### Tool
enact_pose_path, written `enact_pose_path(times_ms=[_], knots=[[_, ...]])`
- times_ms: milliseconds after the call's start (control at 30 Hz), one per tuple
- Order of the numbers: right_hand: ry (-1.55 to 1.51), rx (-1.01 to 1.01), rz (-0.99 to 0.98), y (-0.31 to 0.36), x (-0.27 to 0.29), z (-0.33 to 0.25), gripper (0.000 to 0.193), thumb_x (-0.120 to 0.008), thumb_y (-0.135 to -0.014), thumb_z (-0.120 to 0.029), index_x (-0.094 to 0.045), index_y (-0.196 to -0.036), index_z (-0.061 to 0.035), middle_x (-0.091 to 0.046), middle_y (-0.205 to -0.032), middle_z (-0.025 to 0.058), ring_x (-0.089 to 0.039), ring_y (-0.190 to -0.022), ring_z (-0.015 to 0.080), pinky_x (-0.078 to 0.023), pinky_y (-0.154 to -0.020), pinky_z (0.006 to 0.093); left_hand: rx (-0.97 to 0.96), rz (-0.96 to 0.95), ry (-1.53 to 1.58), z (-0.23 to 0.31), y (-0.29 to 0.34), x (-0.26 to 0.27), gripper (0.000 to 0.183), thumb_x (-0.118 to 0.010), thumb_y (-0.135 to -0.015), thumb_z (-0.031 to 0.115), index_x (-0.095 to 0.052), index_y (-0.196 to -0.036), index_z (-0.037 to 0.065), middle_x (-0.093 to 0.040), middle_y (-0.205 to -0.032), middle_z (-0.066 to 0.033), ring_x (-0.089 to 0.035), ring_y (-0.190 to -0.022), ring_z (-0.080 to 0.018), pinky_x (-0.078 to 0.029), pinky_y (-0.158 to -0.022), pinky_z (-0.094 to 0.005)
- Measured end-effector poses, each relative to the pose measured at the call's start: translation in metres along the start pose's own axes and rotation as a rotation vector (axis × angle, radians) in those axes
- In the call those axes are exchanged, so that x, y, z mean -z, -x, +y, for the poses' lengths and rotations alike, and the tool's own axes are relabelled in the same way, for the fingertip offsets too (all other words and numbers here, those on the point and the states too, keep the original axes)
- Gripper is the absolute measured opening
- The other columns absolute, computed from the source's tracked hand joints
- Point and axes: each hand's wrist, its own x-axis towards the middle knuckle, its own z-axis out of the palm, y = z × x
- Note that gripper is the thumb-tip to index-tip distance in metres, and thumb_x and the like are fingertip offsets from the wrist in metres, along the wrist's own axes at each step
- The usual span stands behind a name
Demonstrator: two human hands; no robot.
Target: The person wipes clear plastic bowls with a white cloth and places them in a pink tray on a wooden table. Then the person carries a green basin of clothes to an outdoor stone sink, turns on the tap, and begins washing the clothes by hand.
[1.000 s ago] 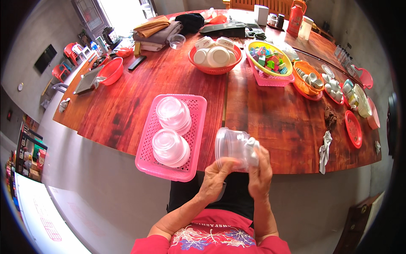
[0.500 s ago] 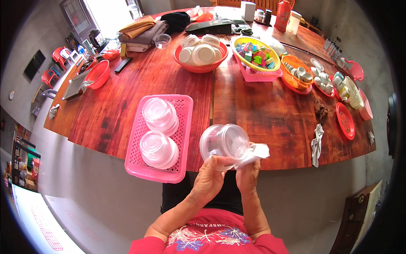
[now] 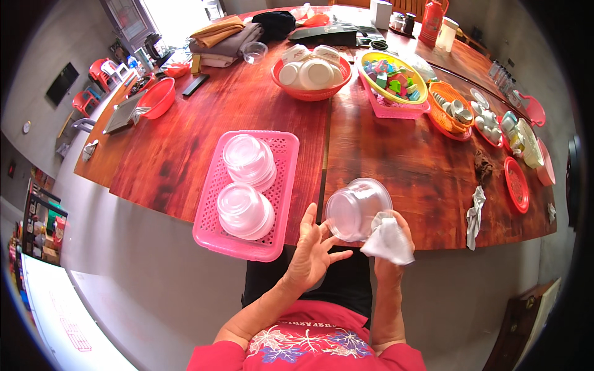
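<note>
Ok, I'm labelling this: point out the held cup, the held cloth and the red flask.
Held cup (image 3: 359, 206): head view, its clear wall.
Held cloth (image 3: 390, 240): head view, its middle.
Red flask (image 3: 431, 29): head view, its body.

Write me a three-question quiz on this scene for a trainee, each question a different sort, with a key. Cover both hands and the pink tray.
1. Which hand holds the white cloth by the clear tub?

2. How many stacks of tubs stand in the pink tray?
A) One
B) Two
C) Four

3. True or false: the left hand is open.

Key
1. The right hand.
2. B
3. True; its fingers are spread.
</note>
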Motion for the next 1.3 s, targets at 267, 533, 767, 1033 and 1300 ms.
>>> enact_pose_path(times_ms=[267, 533, 767, 1033, 1300], knots=[[0.544, 0.651, -0.548, 0.028, -0.024, -0.02, 0.036, -0.063, -0.072, 0.002, -0.055, -0.107, 0.0036, -0.06, -0.095, 0.0192, -0.061, -0.081, 0.0331, -0.049, -0.072, 0.0353, 0.099, 0.064, 0.042, 0.003, -0.008, 0.014, 0.063, -0.065, -0.083, 0.027, -0.03, -0.135, 0.015, -0.047, -0.119, -0.0144, -0.054, -0.104, -0.0311, -0.049, -0.086, -0.0436], [0.327, 0.383, -0.116, 0.007, -0.016, -0.026, 0.032, -0.055, -0.074, 0.01, -0.054, -0.105, 0.001, -0.058, -0.095, 0.0155, -0.06, -0.084, 0.0238, -0.048, -0.074, 0.0297, 0.029, 0.022, -0.014, 0.013, -0.012, 0.017, 0.061, -0.059, -0.081, 0.05, -0.042, -0.129, 0.016, -0.043, -0.129, -0.0233, -0.043, -0.118, -0.042, -0.04, -0.093, -0.0572], [1.187, 0.611, -0.598, -0.001, -0.033, -0.009, 0.048, -0.066, -0.067, -0.018, -0.056, -0.113, -0.0047, -0.049, -0.108, 0.0141, -0.048, -0.099, 0.0297, -0.043, -0.082, 0.0405, 0.035, 0.044, -0.071, 0.006, -0.008, 0.022, 0.068, -0.06, -0.085, 0.033, -0.026, -0.139, 0.009, -0.043, -0.131, -0.0136, -0.043, -0.122, -0.0249, -0.038, -0.1, -0.0425], [0.391, 0.253, -1.02, -0.003, -0.032, -0.011, 0.028, -0.059, -0.073, -0.003, -0.052, -0.101, -0.0008, -0.05, -0.103, 0.0185, -0.053, -0.095, 0.0354, -0.047, -0.077, 0.0408, 0.103, -0.083, -0.122, 0.01, -0.01, 0.044, 0.065, -0.051, -0.09, 0.038, -0.024, -0.139, 0.008, -0.043, -0.131, -0.012, -0.043, -0.121, -0.0236, -0.036, -0.101, -0.0402], [0.852, 0.613, -0.502, -0.009, -0.059, 0.006, 0.031, -0.061, -0.067, -0.007, -0.061, -0.097, 0.0004, -0.057, -0.108, 0.0151, -0.057, -0.099, 0.0302, -0.049, -0.082, 0.0369, 0.001, 0.019, -0.096, 0.01, -0.006, 0.029, 0.058, -0.044, -0.093, 0.04, -0.027, -0.139, 0.01, -0.039, -0.136, -0.0091, -0.04, -0.123, -0.022, -0.034, -0.102, -0.0375]])
